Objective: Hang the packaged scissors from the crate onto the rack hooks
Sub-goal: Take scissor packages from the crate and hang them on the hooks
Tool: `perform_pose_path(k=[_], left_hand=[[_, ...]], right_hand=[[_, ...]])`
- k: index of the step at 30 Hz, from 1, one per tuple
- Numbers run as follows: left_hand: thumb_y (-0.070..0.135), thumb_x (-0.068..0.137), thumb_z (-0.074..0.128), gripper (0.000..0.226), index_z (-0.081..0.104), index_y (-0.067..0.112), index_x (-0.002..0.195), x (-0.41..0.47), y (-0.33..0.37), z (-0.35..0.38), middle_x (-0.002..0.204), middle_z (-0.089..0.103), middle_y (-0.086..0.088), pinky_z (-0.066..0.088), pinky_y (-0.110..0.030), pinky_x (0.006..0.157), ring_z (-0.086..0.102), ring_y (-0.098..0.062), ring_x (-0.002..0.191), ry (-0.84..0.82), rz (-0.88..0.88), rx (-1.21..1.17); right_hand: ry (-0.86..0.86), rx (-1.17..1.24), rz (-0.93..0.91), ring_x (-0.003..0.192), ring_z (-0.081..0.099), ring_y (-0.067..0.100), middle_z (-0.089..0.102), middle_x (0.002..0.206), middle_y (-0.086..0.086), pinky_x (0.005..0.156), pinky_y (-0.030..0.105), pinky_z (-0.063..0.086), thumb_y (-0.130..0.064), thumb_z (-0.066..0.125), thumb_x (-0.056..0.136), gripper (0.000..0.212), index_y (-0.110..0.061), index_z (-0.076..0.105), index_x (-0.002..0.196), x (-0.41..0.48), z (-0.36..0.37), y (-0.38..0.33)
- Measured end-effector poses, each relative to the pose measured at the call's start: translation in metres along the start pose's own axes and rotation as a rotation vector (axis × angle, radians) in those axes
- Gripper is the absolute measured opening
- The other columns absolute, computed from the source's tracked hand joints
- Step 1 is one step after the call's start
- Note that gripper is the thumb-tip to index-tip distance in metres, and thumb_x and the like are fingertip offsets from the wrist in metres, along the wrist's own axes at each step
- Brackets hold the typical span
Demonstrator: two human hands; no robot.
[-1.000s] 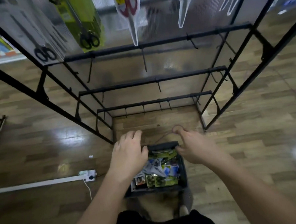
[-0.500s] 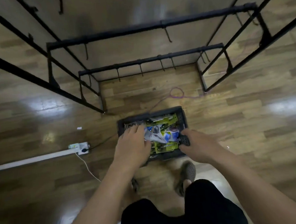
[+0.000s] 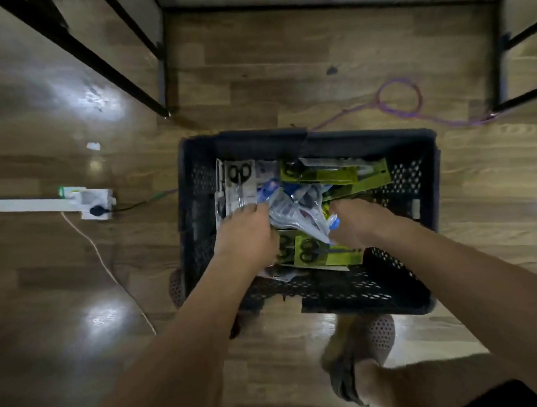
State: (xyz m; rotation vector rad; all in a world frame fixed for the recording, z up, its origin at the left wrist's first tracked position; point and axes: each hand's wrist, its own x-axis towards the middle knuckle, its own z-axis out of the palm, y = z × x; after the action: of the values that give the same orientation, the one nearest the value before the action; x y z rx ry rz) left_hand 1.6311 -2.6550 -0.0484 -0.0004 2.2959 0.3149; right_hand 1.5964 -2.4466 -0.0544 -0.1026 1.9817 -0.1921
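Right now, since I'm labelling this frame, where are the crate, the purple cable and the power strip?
crate (image 3: 257,140): head view, far rim.
purple cable (image 3: 405,113): head view, loop's lower edge.
power strip (image 3: 88,197): head view, white body.

single head-worn wide-angle camera, looking almost straight down, close above the crate (image 3: 343,292), floor (image 3: 284,62) all around, rack (image 3: 162,78) base at top edge

A shop: display rack (image 3: 161,69), crate (image 3: 196,207) of packaged scissors (image 3: 318,174).
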Motion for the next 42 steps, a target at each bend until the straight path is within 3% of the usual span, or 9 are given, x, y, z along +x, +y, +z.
perform_pose_path(k=[5, 8, 13, 17, 22, 26, 31, 37, 42], left_hand=[[0.047, 0.097, 0.057, 0.073, 0.028, 0.019, 0.158, 0.127, -0.017, 0.081, 0.157, 0.039, -0.008, 0.032, -0.045, 0.118, 0.033, -0.03, 0.145, 0.047, 0.074, 0.132], [0.049, 0.096, 0.059, 0.075, 0.026, 0.022, 0.158, 0.168, -0.018, 0.118, 0.16, 0.037, -0.006, 0.032, -0.045, 0.117, 0.032, -0.029, 0.147, 0.123, 0.075, 0.134], [0.039, 0.096, 0.061, 0.073, 0.028, 0.019, 0.157, 0.193, -0.011, 0.139, 0.155, 0.044, -0.011, 0.041, -0.046, 0.109, 0.04, -0.036, 0.14, 0.158, 0.026, 0.014], [0.028, 0.097, 0.06, 0.057, 0.039, 0.026, 0.149, 0.193, -0.007, 0.138, 0.135, 0.06, -0.01, 0.05, -0.043, 0.096, 0.055, -0.035, 0.124, 0.21, 0.013, -0.248], [0.015, 0.097, 0.058, 0.04, 0.057, 0.022, 0.136, 0.189, -0.004, 0.138, 0.113, 0.062, 0.006, 0.044, -0.027, 0.082, 0.06, -0.018, 0.109, 0.27, 0.01, -0.583], [0.013, 0.1, 0.05, 0.028, 0.054, 0.02, 0.128, 0.198, -0.002, 0.137, 0.095, 0.061, 0.003, 0.046, -0.031, 0.063, 0.062, -0.025, 0.089, 0.265, -0.088, -0.633], [0.013, 0.102, 0.053, 0.028, 0.055, 0.021, 0.129, 0.215, 0.007, 0.136, 0.117, 0.063, -0.006, 0.053, -0.047, 0.098, 0.063, -0.035, 0.113, 0.257, -0.168, -0.881], [0.017, 0.096, 0.071, 0.008, 0.064, 0.014, 0.097, 0.235, 0.006, 0.128, 0.09, 0.068, -0.01, 0.061, -0.041, 0.07, 0.066, -0.026, 0.079, 0.28, -0.266, -1.305], [0.013, 0.101, 0.058, 0.015, 0.062, 0.008, 0.115, 0.224, 0.005, 0.108, 0.095, 0.066, -0.012, 0.056, -0.024, 0.051, 0.067, -0.022, 0.077, 0.206, -0.256, -1.441]], right_hand=[[0.157, -0.364, -0.036, 0.143, 0.037, 0.033, 0.034, 0.159, 0.01, 0.111, 0.045, 0.038, -0.071, 0.058, 0.087, 0.09, -0.03, 0.02, 0.157, 0.138, 0.035, 0.069], [0.143, -0.35, -0.06, 0.15, 0.026, 0.037, 0.007, 0.168, 0.01, 0.113, 0.051, 0.038, -0.066, 0.067, 0.085, 0.102, -0.035, 0.003, 0.159, 0.186, 0.045, 0.091], [0.384, -0.426, -0.129, 0.124, 0.056, 0.041, 0.036, 0.153, 0.018, 0.088, 0.045, 0.05, -0.04, 0.066, 0.093, 0.084, -0.013, 0.018, 0.157, 0.199, 0.04, 0.074], [0.3, -0.512, -0.135, 0.102, 0.068, 0.032, 0.067, 0.12, 0.01, 0.07, 0.032, 0.048, -0.021, 0.067, 0.088, 0.038, -0.013, 0.061, 0.125, 0.184, 0.042, 0.059], [0.237, -0.575, -0.12, 0.078, 0.059, 0.024, 0.066, 0.1, 0.0, 0.058, 0.028, 0.041, -0.027, 0.061, 0.093, 0.013, -0.017, 0.064, 0.102, 0.162, 0.037, 0.048], [0.166, -0.423, -0.13, 0.068, 0.061, 0.02, 0.062, 0.077, 0.001, 0.053, 0.027, 0.043, -0.027, 0.056, 0.088, 0.013, -0.015, 0.06, 0.087, 0.142, 0.022, 0.048], [0.004, -0.328, -0.144, 0.068, 0.073, 0.025, 0.075, 0.081, 0.009, 0.048, 0.028, 0.055, -0.017, 0.057, 0.089, 0.018, -0.019, 0.073, 0.098, 0.129, 0.013, 0.066], [0.028, 0.115, -0.168, 0.047, 0.066, 0.024, 0.073, 0.062, 0.011, 0.039, 0.025, 0.048, 0.008, 0.039, 0.093, 0.042, -0.018, 0.072, 0.091, 0.119, -0.007, 0.089], [0.208, 0.289, -0.263, 0.07, 0.062, 0.015, 0.072, 0.072, -0.005, 0.063, 0.032, 0.055, -0.026, 0.064, 0.088, 0.019, -0.021, 0.08, 0.079, 0.112, -0.017, 0.099]])
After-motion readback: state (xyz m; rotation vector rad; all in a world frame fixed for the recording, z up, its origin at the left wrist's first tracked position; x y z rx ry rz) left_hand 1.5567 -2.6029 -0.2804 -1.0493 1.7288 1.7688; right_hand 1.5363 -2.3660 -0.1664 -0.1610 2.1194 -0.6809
